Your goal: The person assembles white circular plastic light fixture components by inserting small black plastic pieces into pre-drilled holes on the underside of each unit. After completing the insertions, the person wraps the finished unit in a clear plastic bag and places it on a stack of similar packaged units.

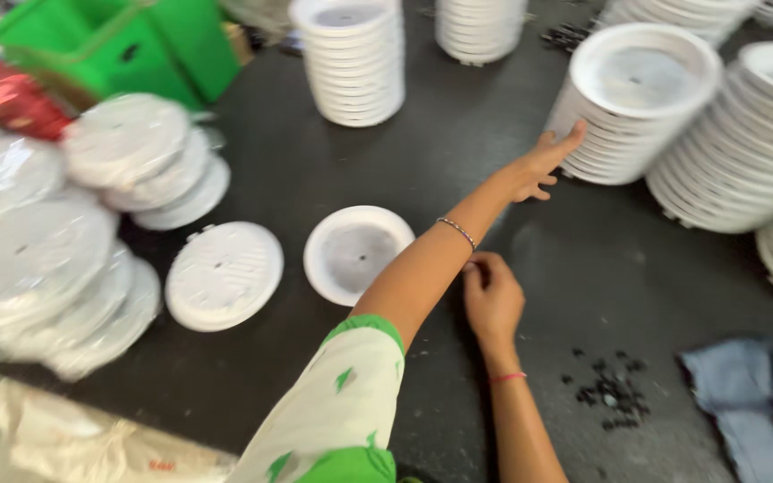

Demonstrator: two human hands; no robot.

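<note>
Fingers spread, the left hand (543, 165) touches the side of a stack of white round trays (630, 103) at far right; lifting the top one cleanly likely needs a rim grip. Right hand (492, 295) pinches shut, contents unclear, above the dark floor (333, 170) near scattered black screws (610, 389).

2 hands (543, 165), 1 loose white dish (357, 253), 1 loose flat lid (224, 275), 2 heaps of lids (149, 161) at left, at least 6 stacks of dishes (355, 58), 1 green crate (118, 45), 1 pile of dark bits (610, 389), 1 blue cloth (753, 402)
</note>
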